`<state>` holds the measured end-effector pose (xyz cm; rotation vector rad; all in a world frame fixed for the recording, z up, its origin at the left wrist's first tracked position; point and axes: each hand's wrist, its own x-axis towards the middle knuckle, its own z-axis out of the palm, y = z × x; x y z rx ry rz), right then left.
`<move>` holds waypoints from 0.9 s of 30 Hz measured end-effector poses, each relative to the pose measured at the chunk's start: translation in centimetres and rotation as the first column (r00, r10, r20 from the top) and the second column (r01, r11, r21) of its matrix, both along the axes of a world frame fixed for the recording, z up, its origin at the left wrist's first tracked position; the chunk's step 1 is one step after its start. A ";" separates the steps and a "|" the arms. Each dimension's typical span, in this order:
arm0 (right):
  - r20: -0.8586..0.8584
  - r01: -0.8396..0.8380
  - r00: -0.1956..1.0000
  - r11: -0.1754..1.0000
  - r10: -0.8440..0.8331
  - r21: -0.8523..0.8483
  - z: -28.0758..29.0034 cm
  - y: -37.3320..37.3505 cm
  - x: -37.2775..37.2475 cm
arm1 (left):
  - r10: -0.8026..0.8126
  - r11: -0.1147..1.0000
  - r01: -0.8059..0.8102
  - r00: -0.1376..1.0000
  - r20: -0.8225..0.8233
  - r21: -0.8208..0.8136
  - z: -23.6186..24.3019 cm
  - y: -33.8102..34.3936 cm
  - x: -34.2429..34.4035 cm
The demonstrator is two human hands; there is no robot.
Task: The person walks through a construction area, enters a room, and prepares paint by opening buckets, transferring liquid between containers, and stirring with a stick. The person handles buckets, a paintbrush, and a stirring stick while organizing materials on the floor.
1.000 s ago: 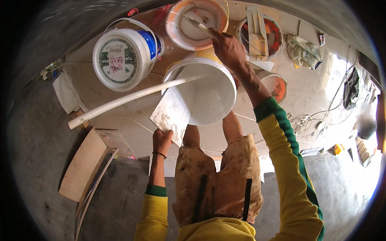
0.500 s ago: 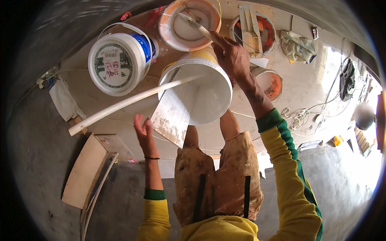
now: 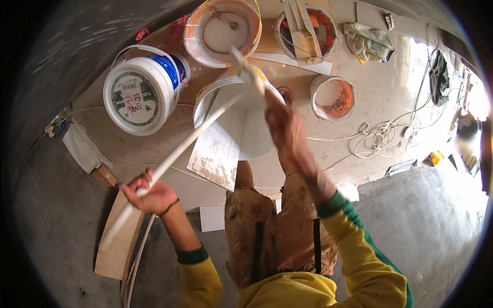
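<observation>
A long white pole [image 3: 177,153] slants out of the large white bucket [image 3: 257,138] in front of my legs. Its lower end inside the bucket is out of sight. My left hand [image 3: 150,193] is wrapped round the pole's upper part, left of the bucket. My right hand [image 3: 285,127], smeared by motion, grips a paintbrush [image 3: 247,75] by its handle over the bucket's far rim, bristles pointing away from me. A flat board [image 3: 215,159] with worn whitish stains leans out of the bucket on my side.
A lidded white bucket [image 3: 134,97] stands at left. Beyond is an orange-rimmed bucket [image 3: 226,38] of whitish liquid. A tool with a long metal blade [image 3: 303,33] lies across another bucket. At right are a small orange-stained bucket [image 3: 333,97] and a coiled cable [image 3: 382,135].
My left hand has closed round the pole and swung its free end down toward me. My right hand has brought the paintbrush from the orange-rimmed bucket back over the large white bucket.
</observation>
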<state>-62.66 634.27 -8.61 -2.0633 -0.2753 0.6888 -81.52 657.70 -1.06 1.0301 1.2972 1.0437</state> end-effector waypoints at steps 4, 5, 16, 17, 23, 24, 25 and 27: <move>-0.313 -0.191 0.942 0.963 0.124 -0.192 2.0 -1.6 -9.1 | -0.124 0.984 0.128 0.991 -0.042 0.125 5.1 -2.6 -0.1; -0.356 -0.221 0.924 0.953 0.136 -0.208 1.7 -1.6 -10.9 | -0.184 0.974 0.188 0.982 -0.047 0.123 6.0 -2.6 -0.8; -0.412 -0.384 0.878 0.874 0.245 -0.299 -3.3 2.3 -15.7 | -0.349 0.932 0.350 0.937 -0.034 0.091 10.0 -3.6 -3.8; -0.388 -0.388 0.883 0.874 0.263 -0.292 -4.3 2.3 -15.9 | -0.355 0.929 0.357 0.934 -0.040 0.092 10.3 -3.3 -4.3; -0.363 -0.442 0.879 0.813 0.309 -0.379 -10.1 3.1 -16.0 | -0.349 0.931 0.355 0.934 -0.073 0.086 11.8 -2.7 -6.2; -0.389 -0.467 0.865 0.794 0.318 -0.390 -10.9 3.4 -15.7 | -0.340 0.934 0.346 0.937 -0.077 0.087 12.1 -2.7 -6.5; -0.401 -0.499 0.847 0.780 0.348 -0.378 -10.9 3.9 -14.7 | -0.330 0.938 0.336 0.941 -0.076 0.089 12.2 -2.6 -7.0; -0.337 -0.497 0.862 0.764 0.378 -0.412 -14.1 3.7 -14.4 | -0.416 0.903 0.421 0.906 -0.074 0.082 12.2 -2.4 -7.4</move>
